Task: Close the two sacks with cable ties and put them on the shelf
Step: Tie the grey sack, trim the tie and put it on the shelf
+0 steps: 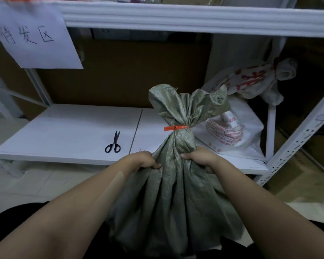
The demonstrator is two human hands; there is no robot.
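Both bare forearms reach forward from the bottom of the view, and each hand is clenched on a fistful of cloth at the shoulder of a grey-green woven sack (174, 212). On one side the left hand (145, 160) has its fingers curled under into the folds; on the other the right hand (200, 158) grips the same way, so the fingertips of both are buried in the fabric. An orange cable tie (174, 127) cinches the sack's neck above the hands, its tail sticking out to the left, and the gathered mouth flares above it. This sack's base runs out of sight at the lower edge, in front of the white shelf (67, 131) rather than on it.

On the shelf board lie black-handled scissors (113, 143), blades closed, well left of the sack. At the right end sits a white sack with red printing (238, 126), partly hidden behind the green one; its neck appears bound in red, though the blur makes that hard to read. A paper sign (34, 38) with handwritten characters hangs from the upper shelf rail, its top cut off.
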